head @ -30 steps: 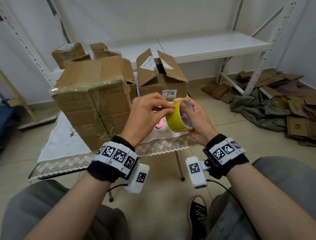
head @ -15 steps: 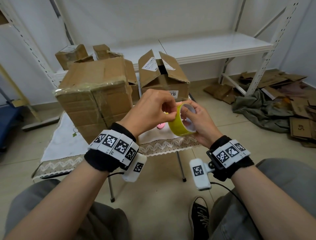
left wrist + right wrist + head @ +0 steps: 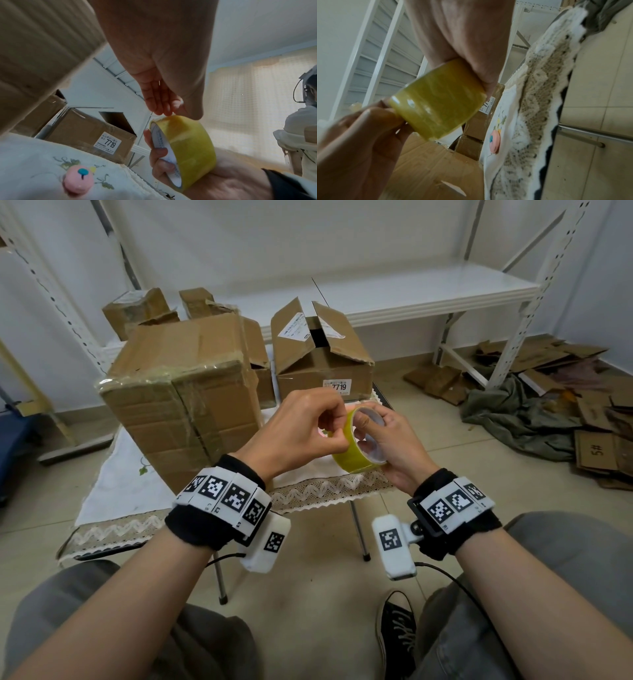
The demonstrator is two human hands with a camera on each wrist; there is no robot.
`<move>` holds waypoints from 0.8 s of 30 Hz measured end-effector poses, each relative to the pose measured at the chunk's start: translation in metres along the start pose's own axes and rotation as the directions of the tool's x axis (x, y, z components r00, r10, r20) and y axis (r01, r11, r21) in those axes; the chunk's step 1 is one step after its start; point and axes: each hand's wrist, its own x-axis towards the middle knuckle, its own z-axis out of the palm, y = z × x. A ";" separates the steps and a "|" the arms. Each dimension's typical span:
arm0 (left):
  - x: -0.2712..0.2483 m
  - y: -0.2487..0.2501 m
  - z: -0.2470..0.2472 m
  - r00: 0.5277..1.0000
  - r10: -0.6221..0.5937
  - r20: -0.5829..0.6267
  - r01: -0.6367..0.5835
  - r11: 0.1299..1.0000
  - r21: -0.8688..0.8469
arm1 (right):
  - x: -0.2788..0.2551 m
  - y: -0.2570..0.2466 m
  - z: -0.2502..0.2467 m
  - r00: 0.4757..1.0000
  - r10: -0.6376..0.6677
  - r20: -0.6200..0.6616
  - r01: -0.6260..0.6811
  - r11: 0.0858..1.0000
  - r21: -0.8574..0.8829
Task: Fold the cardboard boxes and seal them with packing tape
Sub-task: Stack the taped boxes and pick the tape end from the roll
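Observation:
A yellow packing tape roll [image 3: 354, 462] is held in the air over the near edge of the table, in front of the boxes. My right hand [image 3: 368, 428] grips it with fingers [image 3: 158, 152] hooked through the white core. My left hand [image 3: 337, 436] has curled fingers that pinch at the roll's [image 3: 188, 142] outer edge, its thumb [image 3: 373, 115] against the rim [image 3: 440, 100]. A taped-shut cardboard box [image 3: 181, 405] stands on the left of the table. Behind the hands stands an open box labelled 7719 [image 3: 322, 364] with its flaps up.
A small table with a white lace-edged cloth [image 3: 113, 494] carries the boxes and a pink round object [image 3: 78, 178]. More boxes [image 3: 137, 306] sit on the white shelf [image 3: 428, 292]. Flat cardboard [image 3: 596, 446] and grey cloth [image 3: 513, 419] litter the floor at right. Another person [image 3: 302, 119] sits nearby.
My left fingers have gone from lying on top of the roll to curling tightly and pinching at its edge. The right hand keeps hold, and the roll has tipped slightly.

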 end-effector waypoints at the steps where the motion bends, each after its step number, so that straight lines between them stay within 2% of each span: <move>1: -0.001 0.000 0.001 1.000 0.008 -0.012 -0.009 1.000 -0.010 | 0.000 0.000 0.000 1.000 0.014 0.000 -0.014 1.000 0.019; 5: -0.007 -0.001 0.003 0.996 0.024 -0.080 -0.028 0.998 -0.050 | 0.000 -0.001 -0.001 0.997 0.069 -0.019 -0.068 0.995 0.077; 10: -0.009 -0.002 -0.002 0.994 -0.071 -0.084 0.056 0.983 -0.173 | -0.001 -0.003 -0.002 0.996 0.092 0.008 -0.092 0.993 0.070; 14: -0.005 0.000 -0.002 0.986 -0.077 -0.146 0.051 0.984 -0.171 | -0.003 -0.006 -0.002 0.995 0.103 0.001 -0.103 0.994 0.042; 18: -0.003 0.001 0.000 0.994 -0.053 -0.100 0.038 0.989 -0.140 | -0.001 -0.006 -0.005 0.993 0.115 -0.013 -0.114 0.993 0.038; 22: -0.007 0.006 0.003 0.996 -0.040 -0.084 0.029 0.992 -0.126 | 0.005 -0.009 -0.010 0.983 0.154 -0.103 -0.147 0.987 0.069; 24: -0.006 0.007 0.005 0.993 -0.077 -0.094 0.064 0.990 -0.129 | 0.007 -0.008 -0.011 0.980 0.186 -0.076 -0.185 0.982 0.023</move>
